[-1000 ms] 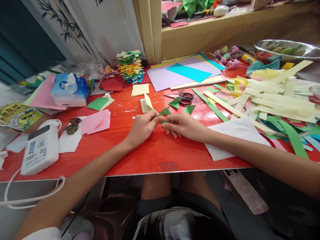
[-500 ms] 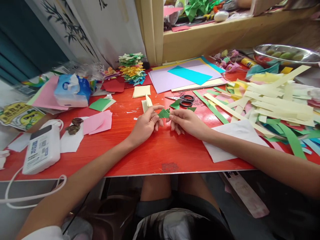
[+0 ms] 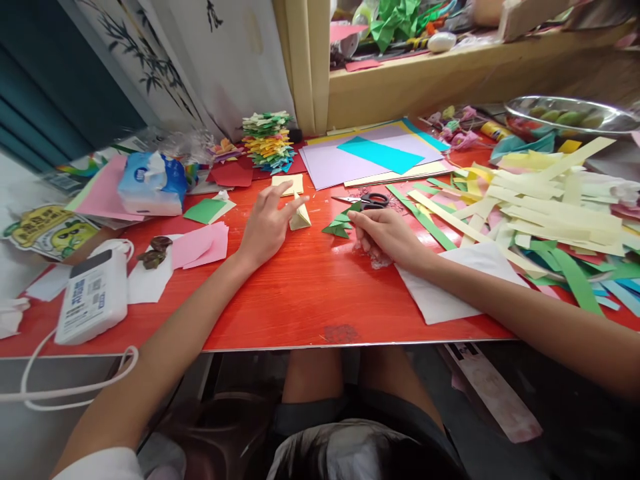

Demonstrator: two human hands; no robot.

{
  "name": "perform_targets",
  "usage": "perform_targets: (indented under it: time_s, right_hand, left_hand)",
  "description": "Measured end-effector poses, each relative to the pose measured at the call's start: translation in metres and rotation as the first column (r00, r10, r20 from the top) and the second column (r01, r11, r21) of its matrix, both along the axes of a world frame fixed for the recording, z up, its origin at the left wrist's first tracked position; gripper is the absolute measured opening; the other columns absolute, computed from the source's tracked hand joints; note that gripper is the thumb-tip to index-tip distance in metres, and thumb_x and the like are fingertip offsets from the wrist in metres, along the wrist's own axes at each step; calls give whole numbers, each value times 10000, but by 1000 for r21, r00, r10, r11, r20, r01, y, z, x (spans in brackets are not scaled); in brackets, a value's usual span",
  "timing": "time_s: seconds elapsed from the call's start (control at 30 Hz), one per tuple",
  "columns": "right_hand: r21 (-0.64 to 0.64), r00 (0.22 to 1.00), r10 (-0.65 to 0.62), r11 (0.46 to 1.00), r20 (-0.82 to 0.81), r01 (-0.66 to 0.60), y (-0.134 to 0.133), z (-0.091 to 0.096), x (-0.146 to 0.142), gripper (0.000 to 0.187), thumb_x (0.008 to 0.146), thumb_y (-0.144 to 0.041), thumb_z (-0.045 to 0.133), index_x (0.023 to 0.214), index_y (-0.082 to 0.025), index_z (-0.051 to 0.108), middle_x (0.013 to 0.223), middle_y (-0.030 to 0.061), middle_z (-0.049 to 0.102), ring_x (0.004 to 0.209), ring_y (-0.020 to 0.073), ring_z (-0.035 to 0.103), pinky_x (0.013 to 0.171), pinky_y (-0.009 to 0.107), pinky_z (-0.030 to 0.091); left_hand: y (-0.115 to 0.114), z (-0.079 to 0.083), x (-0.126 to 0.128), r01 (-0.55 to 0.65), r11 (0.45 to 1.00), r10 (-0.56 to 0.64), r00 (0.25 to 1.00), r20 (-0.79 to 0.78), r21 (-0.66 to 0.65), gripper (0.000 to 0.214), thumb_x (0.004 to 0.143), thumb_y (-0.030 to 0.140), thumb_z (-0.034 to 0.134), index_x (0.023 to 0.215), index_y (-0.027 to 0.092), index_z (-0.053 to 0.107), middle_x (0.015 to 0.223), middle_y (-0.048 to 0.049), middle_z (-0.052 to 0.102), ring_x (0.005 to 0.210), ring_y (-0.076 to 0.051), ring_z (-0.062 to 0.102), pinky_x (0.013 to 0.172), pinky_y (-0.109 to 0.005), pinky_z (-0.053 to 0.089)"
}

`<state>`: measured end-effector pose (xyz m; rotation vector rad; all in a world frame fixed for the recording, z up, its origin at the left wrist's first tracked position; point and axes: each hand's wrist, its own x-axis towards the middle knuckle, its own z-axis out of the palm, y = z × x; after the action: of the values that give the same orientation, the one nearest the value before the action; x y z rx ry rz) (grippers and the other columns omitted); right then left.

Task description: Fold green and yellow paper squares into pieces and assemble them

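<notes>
My left hand [image 3: 265, 223] hovers over the red table [image 3: 300, 293] with its fingers apart, the fingertips at a folded pale yellow paper [image 3: 300, 217]. It holds nothing. My right hand [image 3: 384, 235] rests on the table just right of a small heap of folded green paper triangles [image 3: 340, 224], its fingers curled with the tips at the heap. Black-handled scissors [image 3: 369, 199] lie just behind that hand. A flat pale yellow square [image 3: 289, 184] sits beyond the folded yellow piece.
A stack of coloured folded pieces [image 3: 269, 141] stands at the back. Lilac and cyan sheets [image 3: 370, 155] lie behind the scissors. Paper strips [image 3: 545, 207] cover the right side, a metal bowl [image 3: 570, 110] behind them. Tissue pack [image 3: 153, 185], pink paper [image 3: 200, 245] and a white device [image 3: 93, 295] are left.
Both hands held a green folded piece together near the table's middle. Now it lies with the green heap; my left hand has opened and reached forward to the yellow folded paper.
</notes>
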<state>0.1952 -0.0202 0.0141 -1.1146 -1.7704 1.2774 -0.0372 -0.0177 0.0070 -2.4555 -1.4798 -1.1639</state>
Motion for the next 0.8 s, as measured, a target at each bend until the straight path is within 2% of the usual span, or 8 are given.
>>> perform_targets:
  time_s: [0.1, 0.2, 0.3, 0.37, 0.43, 0.57, 0.67, 0.8]
  right_hand:
    - [9, 998, 18, 1000, -62, -18, 0, -2, 0, 499, 838, -541, 370, 508, -167, 403, 404, -15, 438, 291, 38, 366, 279, 173, 250]
    - [67, 993, 15, 998, -117, -7, -2, -2, -1, 489, 849, -531, 354, 549, -156, 447, 431, -16, 451, 301, 30, 367, 281, 161, 251]
    - [55, 985, 74, 996, -157, -66, -6, 1, -3, 396, 851, -506, 379, 728, -155, 516, 525, -17, 516, 316, 32, 401, 275, 154, 267]
    - [-11, 974, 177, 984, -144, -181, -9, 2, -5, 345, 837, -494, 418, 896, -169, 516, 649, 1, 584, 345, 44, 455, 274, 158, 299]
    - [-72, 950, 289, 952, -115, -298, -11, 2, -8, 366, 821, -483, 456, 1023, -179, 485, 754, 25, 619, 378, 56, 495, 290, 165, 343]
    - [-103, 928, 363, 923, -86, -370, -11, 2, -10, 403, 813, -485, 468, 1060, -166, 465, 836, 54, 630, 419, 59, 521, 325, 166, 388]
    - [-108, 930, 361, 924, -63, -366, -9, 3, -10, 390, 821, -494, 449, 1025, -163, 480, 809, 54, 632, 419, 56, 520, 332, 156, 386]
    - [-127, 929, 370, 921, -20, -369, -8, 4, -10, 392, 833, -511, 413, 980, -157, 495, 703, 45, 631, 393, 61, 507, 322, 150, 375]
  left_hand:
    - [2, -2, -2, -17, 998, 27, 988, -149, 68, 142, 814, 201, 474, 894, 222, 589, 1164, -38, 499, 1128, -216, 377, 962, -375, 297]
    - [-4, 2, -1, -80, 976, 103, 989, -110, 202, 135, 842, 240, 449, 885, 211, 574, 998, -48, 560, 1021, -194, 438, 893, -360, 342]
    - [-17, 7, 7, -59, 963, 77, 995, -59, 262, 148, 857, 248, 424, 878, 209, 566, 815, -33, 574, 854, -160, 491, 793, -317, 383]
    - [-25, 9, 16, -43, 976, 48, 999, -16, 213, 163, 863, 246, 414, 912, 203, 563, 826, -26, 580, 808, -135, 507, 736, -274, 403]
    - [-32, 7, 26, -37, 994, 32, 998, 48, 107, 172, 852, 274, 443, 973, 205, 544, 856, -14, 589, 775, -110, 531, 706, -236, 416]
    - [-36, 2, 38, -11, 997, 22, 986, 164, -70, 220, 820, 302, 498, 1020, 210, 490, 797, 20, 597, 706, -79, 570, 655, -186, 435]
    - [-35, -1, 40, 29, 996, -16, 986, 166, -80, 157, 807, 290, 517, 929, 197, 484, 797, 25, 601, 733, -74, 592, 645, -167, 441]
    - [-35, -2, 39, 53, 999, -52, 995, 79, -9, 113, 794, 276, 538, 815, 181, 482, 712, 40, 578, 654, -60, 570, 601, -156, 431]
